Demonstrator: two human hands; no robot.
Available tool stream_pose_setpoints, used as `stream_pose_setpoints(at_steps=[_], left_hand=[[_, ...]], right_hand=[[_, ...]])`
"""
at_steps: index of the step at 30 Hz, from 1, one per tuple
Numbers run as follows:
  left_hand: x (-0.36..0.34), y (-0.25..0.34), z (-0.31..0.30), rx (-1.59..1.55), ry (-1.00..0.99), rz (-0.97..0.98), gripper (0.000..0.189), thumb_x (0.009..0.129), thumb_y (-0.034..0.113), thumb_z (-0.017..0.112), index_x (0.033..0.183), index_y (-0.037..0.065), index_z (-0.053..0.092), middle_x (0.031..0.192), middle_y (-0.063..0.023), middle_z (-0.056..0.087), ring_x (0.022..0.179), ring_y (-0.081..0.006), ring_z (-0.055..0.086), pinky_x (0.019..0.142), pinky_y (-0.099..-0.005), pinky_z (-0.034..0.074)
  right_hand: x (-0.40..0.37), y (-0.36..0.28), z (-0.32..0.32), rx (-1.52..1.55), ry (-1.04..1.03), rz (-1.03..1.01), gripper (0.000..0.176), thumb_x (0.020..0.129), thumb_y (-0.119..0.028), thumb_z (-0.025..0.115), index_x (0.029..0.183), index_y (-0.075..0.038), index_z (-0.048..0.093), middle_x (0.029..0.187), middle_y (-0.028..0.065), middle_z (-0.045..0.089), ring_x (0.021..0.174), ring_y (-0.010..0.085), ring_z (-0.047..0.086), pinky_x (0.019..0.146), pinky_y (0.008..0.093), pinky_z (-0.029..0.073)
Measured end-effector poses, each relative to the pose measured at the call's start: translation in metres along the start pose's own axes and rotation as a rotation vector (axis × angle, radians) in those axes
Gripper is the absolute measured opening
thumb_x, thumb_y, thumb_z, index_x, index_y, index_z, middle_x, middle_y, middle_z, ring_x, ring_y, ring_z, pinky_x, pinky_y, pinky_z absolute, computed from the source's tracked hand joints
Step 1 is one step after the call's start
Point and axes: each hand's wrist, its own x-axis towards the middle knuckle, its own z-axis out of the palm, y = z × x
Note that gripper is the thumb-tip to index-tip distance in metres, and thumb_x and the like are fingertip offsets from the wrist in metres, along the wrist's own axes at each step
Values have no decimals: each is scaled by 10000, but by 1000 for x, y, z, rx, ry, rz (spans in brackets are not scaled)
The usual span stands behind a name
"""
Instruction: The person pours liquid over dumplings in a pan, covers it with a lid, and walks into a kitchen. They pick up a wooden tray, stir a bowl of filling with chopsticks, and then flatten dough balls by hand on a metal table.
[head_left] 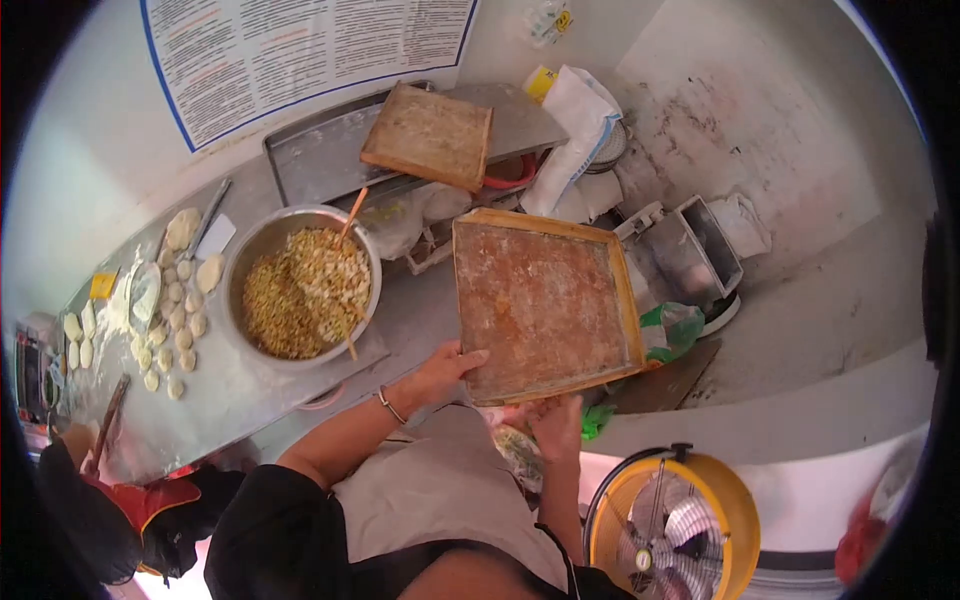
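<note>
A shallow wooden tray [545,310] with a floury reddish-brown base and a raised rim on three visible sides is held up in front of me. My left hand [452,368] grips its lower left edge, thumb over the face. At the bottom edge is my right hand [556,425], its fingers partly hidden behind the tray. A large metal bowl [232,318] of chopped filling stands on the metal worktable [260,405] to the left, a wooden stick-like handle [354,212] rising from it.
Dough pieces [182,320] and flour lie on the table's left. A co-worker's hand [76,442] is beside a rolling pin [110,412]. Another wooden tray [430,135] sits at the back. A yellow fan [742,530] stands low right, near a metal box [690,255].
</note>
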Motion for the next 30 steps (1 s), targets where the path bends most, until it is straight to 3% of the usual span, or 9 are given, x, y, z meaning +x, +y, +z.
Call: stream_pose_setpoints(at_steps=[5,8,9,12,16,17,22,25,30], left_hand=[[84,55,-44,24,37,39,409,931,215,667,1252,-31,604,1156,-65,669,1062,-154,622,928,-319,494],[128,82,-51,4,92,89,389,913,222,687,1207,-25,628,1094,-54,683,998,-138,628,867,-290,498],[143,88,-48,-16,122,102,369,906,223,693,1179,-21,643,1076,-59,687,972,-132,631,846,-277,495],[193,78,-60,46,179,25,350,890,224,710,1147,-10,661,1055,-49,689,936,-121,629,802,-260,492],[222,88,-62,-71,195,110,324,875,230,725,1105,9,671,1011,-23,685,881,-110,616,726,-258,486],[227,95,-59,-82,218,121,317,886,249,718,1091,13,671,998,-22,682,875,-109,616,726,-262,490],[255,122,-85,-182,365,55,374,946,366,658,1106,28,653,1011,-33,682,930,-130,635,800,-285,524],[289,114,-144,-596,491,261,545,998,469,541,1289,10,584,1214,-90,638,1091,-165,615,913,-312,519],[319,120,-233,-466,927,305,543,919,389,688,1262,3,521,1269,-123,543,1011,-296,630,830,-462,595]], right_hand=[[117,-92,-77,285,75,-24,657,929,-653,506,1252,-85,570,1108,94,631,1035,249,583,831,410,469],[195,-138,-101,25,-92,61,623,927,-641,525,1219,-93,583,1123,77,620,1040,244,576,825,405,468],[212,-149,-77,-119,56,56,575,919,-614,565,1191,-108,589,1082,61,605,979,226,568,807,389,459],[285,-195,-65,-389,135,70,511,916,-576,599,1156,-125,599,1068,40,603,956,203,556,797,386,456],[403,-247,-83,-564,44,146,444,901,-501,658,1114,-113,613,945,13,629,778,164,587,623,324,462],[407,-244,-41,-640,39,73,424,898,-431,672,1125,-76,616,922,33,647,722,165,608,546,308,465],[496,-236,11,-723,-75,87,323,899,-253,643,1134,-36,597,979,65,659,784,201,654,566,337,516],[532,-195,38,-599,-51,101,296,900,-203,623,1140,-34,582,974,70,651,774,213,651,579,345,525],[578,-119,96,-524,-180,214,364,924,-181,607,1257,-63,524,1052,62,602,905,208,608,725,354,499]])
